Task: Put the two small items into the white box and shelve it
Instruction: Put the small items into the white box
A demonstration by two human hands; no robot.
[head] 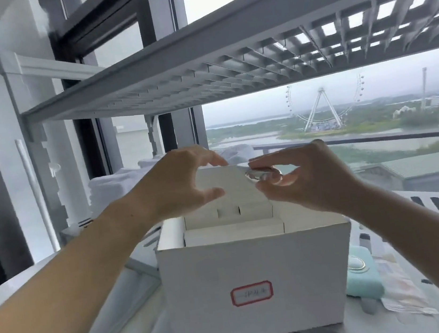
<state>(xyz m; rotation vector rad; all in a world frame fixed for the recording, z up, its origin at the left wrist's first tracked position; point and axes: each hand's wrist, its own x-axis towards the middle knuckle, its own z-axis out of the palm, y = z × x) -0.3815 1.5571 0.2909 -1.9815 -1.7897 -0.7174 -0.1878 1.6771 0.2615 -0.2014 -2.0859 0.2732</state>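
A white box (255,279) with a red-framed label on its front stands open on the shelf in front of me. Its back lid flap (223,182) stands upright. My left hand (181,182) curls over the flap's top left edge, thumb in front and fingers behind. My right hand (303,177) pinches a small clear shiny item (261,174) between thumb and fingers, just above the box's right rear corner, beside the flap. White inner folds show inside the box. A second small item is not visible.
A grey slatted shelf (227,62) hangs overhead. A mint-green device (362,276) and a clear packet (402,290) lie right of the box. Folded white towels (115,188) sit at the back left. Behind is a window with a balcony rail.
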